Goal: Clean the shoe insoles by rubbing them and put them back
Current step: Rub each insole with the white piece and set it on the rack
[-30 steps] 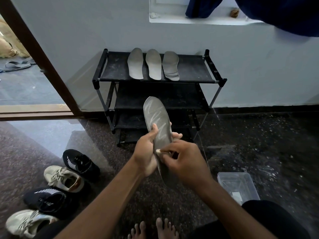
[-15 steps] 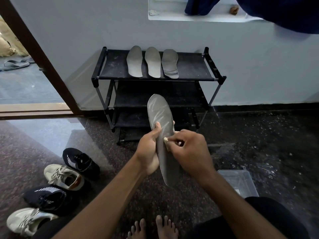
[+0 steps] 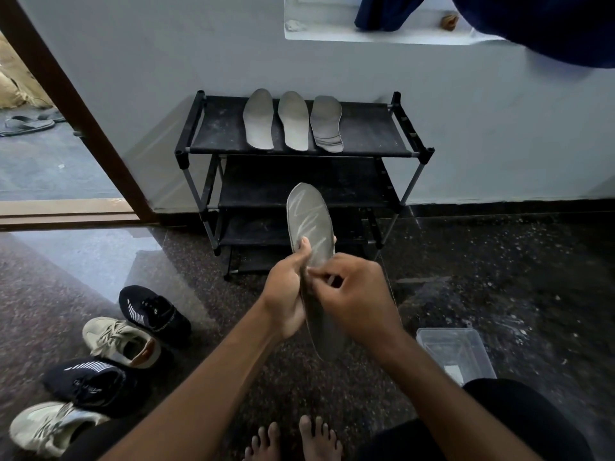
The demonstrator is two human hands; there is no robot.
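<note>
In front of a black metal shoe rack (image 3: pixel 219 134) against a pale wall, a person's left hand (image 3: pixel 286 291) wraps its grip round the middle of a long grey shoe insole (image 3: pixel 309 221). The thumb lies on its streaked face, and the insole is raised above the dark floor. The right hand (image 3: pixel 359 301) bunches its fingertips against that face; whether they pinch anything cannot be told. The insole looks light and bendy, best supported at mid-length. Three more grey insoles (image 3: pixel 291 119) lie side by side on the top shelf.
</note>
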